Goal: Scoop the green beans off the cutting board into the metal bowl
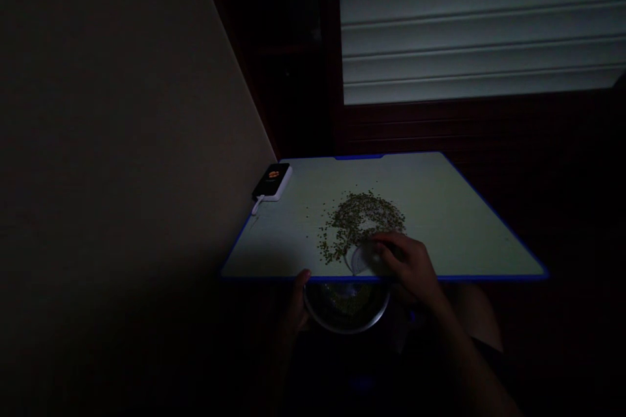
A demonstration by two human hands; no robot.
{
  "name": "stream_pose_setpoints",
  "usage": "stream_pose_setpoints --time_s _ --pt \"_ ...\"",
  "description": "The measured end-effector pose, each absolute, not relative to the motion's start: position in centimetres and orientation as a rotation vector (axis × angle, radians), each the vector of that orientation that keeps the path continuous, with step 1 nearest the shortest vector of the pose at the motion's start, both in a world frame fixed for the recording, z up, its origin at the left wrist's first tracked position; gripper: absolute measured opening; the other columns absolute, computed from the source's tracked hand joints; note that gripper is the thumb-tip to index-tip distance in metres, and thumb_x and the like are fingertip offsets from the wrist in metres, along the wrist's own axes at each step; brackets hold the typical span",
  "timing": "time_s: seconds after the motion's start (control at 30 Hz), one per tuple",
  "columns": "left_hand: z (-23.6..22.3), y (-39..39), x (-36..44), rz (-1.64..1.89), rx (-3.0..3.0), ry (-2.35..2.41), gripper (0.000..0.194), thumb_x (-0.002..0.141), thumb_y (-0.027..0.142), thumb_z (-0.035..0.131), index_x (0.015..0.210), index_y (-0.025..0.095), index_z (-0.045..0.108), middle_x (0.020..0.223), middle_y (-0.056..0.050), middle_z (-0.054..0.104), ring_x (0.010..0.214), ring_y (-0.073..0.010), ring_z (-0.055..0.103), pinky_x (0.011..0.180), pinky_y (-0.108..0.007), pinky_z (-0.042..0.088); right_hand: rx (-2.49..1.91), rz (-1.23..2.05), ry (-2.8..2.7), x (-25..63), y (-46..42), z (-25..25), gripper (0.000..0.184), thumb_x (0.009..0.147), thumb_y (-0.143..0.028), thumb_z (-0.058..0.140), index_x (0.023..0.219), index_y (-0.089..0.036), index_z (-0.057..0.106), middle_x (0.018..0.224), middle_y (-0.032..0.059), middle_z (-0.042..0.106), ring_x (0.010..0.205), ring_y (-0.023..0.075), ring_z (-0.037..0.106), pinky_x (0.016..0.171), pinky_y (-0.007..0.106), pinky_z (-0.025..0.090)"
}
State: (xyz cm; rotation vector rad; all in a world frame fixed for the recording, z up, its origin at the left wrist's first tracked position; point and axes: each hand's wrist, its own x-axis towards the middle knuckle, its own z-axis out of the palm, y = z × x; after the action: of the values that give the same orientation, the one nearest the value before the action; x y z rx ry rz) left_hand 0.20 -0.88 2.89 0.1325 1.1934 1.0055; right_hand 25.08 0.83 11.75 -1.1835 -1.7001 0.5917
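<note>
A scatter of small green beans or seeds [359,212] lies on the pale board [469,221] with a blue edge. My right hand [405,264] is closed on a clear, half-round plastic piece [360,259], which rests low over the board at the near side of the scatter. Below the board's front edge sits a shiny metal bowl [374,319] with some of the same green grains inside. At the bowl's left side is my left hand [299,303], its fingers around the rim and its thumb up at the board's edge; shadow hides most of the fingers.
A phone-like device [272,181] with a lit screen and a white strap lies at the board's back left corner. A plain wall [147,111] rises on the left. Behind the board stands dark wooden furniture with a pale slatted panel [479,32]. The room is dim.
</note>
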Motion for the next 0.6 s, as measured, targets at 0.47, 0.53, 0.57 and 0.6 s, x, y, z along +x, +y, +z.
stream_pose_setpoints --time_s 0.47,0.53,0.57,0.6 --pt "5.3 -1.0 1.2 1.197 0.133 1.295 0.053 0.082 0.034 0.059 0.129 0.012 0.054 0.103 -0.013 0.073 0.097 -0.0293 0.068 0.087 -0.042 0.052 -1.131 0.719 -1.626 25.3 1.0 11.6 0.021 0.087 -0.026 0.058 0.103 -0.025 0.071 0.102 0.0027 0.074 0.096 0.0204 0.067 0.085 0.033 0.051" --pt "5.2 -1.0 1.2 1.197 0.142 1.310 0.054 0.081 0.034 0.060 0.131 0.013 0.053 0.106 -0.013 0.072 0.100 -0.0297 0.067 0.087 -0.043 0.052 -1.130 0.728 -1.614 25.2 1.0 11.5 0.021 0.087 -0.026 0.058 0.103 -0.025 0.072 0.103 0.0029 0.074 0.097 0.0207 0.067 0.085 0.033 0.051" --pt "5.1 -1.0 1.2 1.201 0.148 1.316 0.055 0.081 0.034 0.061 0.131 0.014 0.052 0.107 -0.013 0.072 0.102 -0.0298 0.066 0.088 -0.043 0.052 -1.136 0.725 -1.609 25.2 1.0 11.5 0.021 0.087 -0.027 0.059 0.103 -0.025 0.072 0.103 0.0031 0.074 0.097 0.0209 0.067 0.086 0.034 0.051" --pt "5.0 -1.0 1.2 1.218 0.155 1.323 0.056 0.080 0.033 0.062 0.132 0.014 0.052 0.108 -0.013 0.071 0.104 -0.0295 0.065 0.089 -0.043 0.051 -1.149 0.717 -1.608 25.2 1.0 11.6 0.021 0.087 -0.028 0.059 0.104 -0.025 0.072 0.104 0.0032 0.074 0.097 0.0212 0.068 0.087 0.034 0.051"
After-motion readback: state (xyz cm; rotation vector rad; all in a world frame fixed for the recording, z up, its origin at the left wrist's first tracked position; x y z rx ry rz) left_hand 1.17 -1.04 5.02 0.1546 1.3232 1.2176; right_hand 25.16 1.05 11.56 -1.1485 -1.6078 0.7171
